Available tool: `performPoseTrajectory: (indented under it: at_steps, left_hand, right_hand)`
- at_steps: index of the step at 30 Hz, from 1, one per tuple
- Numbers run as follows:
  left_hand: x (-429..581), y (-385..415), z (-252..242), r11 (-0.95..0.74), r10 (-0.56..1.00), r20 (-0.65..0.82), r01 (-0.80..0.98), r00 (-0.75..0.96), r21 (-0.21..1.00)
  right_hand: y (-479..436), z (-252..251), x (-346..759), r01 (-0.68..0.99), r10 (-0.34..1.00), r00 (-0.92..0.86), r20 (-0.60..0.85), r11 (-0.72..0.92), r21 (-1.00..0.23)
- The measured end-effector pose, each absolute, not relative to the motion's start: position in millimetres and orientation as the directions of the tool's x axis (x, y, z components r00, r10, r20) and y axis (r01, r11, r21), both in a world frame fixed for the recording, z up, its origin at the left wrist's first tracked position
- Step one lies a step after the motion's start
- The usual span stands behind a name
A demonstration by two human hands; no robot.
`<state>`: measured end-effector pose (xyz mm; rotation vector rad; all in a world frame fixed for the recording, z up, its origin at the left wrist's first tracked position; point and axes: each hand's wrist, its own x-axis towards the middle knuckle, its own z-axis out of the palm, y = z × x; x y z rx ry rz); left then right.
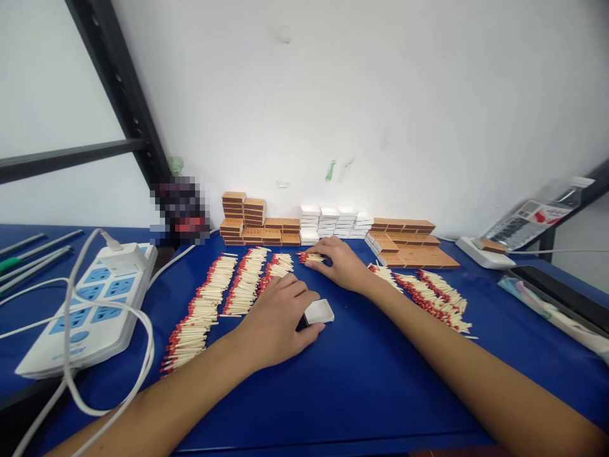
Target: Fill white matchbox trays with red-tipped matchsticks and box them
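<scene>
My left hand (280, 320) grips a small white matchbox tray (320, 311) by its left end, low over the blue table. The tray's visible inside is bare white. Farther back, my right hand (340, 263) has its fingers closed at a small bunch of red-headed matches (311, 258); its fingertips touch them. Long rows of matches (209, 304) lie left of my left hand. More match piles (432, 298) lie beyond my right forearm. Behind my hands stand stacked white trays (337, 222), flanked by brown matchbox sleeves (264, 228) on the left and more sleeves (404, 244) on the right.
A white power strip (95, 311) with looped cables (143, 355) lies at the left, near my left forearm. On the right are a clear plastic bottle (533, 212), a white device (490, 254) and a long plastic-wrapped item (552, 311). A white wall (380, 114) rises behind.
</scene>
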<state>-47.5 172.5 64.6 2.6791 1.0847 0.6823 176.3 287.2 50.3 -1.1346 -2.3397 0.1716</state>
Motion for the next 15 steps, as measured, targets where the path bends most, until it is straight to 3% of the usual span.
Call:
performPoseTrajectory:
  at_steps: [15]
  left_hand:
    - [-53,176,69,-0.704,0.71,0.366,0.616,0.602,0.352]
  right_hand:
    - [252,78,208,0.631,0.732,-0.59,0.341,0.682,-0.37]
